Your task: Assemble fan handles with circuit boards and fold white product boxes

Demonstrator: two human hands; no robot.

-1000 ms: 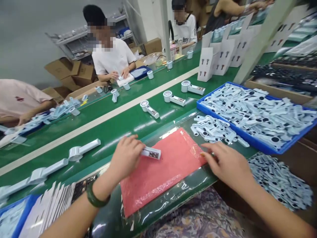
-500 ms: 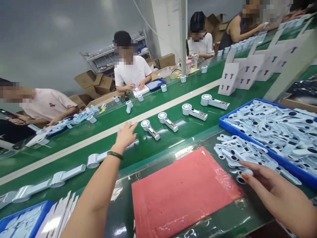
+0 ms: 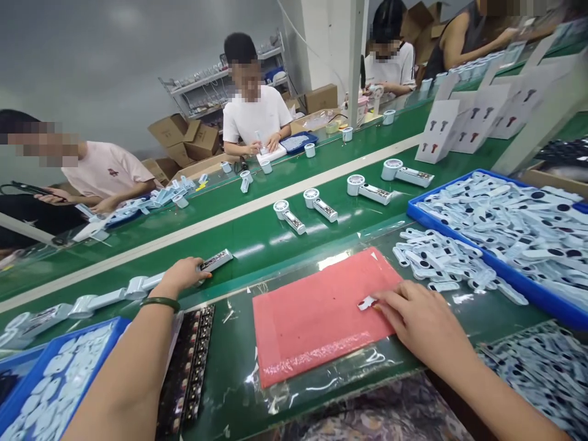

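The head camera showed two bare hands at work over a green conveyor belt (image 3: 248, 236) and the worktop (image 3: 229, 361) along its near side. The left hand (image 3: 184, 274) reached out over the belt, its fingers curled around one end of an open fan unit (image 3: 217, 261); the unit's far end stuck out to the right, with dark parts visible inside. The right hand (image 3: 411, 309) pinched a small pale piece (image 3: 366, 302) between thumb and fingers, above the right part of a red sheet (image 3: 321, 312) on the worktop. The piece's exact shape was too small to tell.

Farther along the belt, to the right of the left hand, lay four fan units (image 3: 320, 205), each with a round head and an open handle. To the left, a row of pale blue units (image 3: 105, 300) ran toward the edge of the view.

Beside the red sheet, on the right, lay a loose pile of light blue covers (image 3: 432, 257), many with dark ovals, near a blue tray (image 3: 420, 220) heaped with similar covers. Dark component strips (image 3: 190, 367) lay left of the sheet. White boxes (image 3: 436, 131) stood beyond the tray. Across the belt, a person in a white shirt (image 3: 257, 113) handled a pale part.
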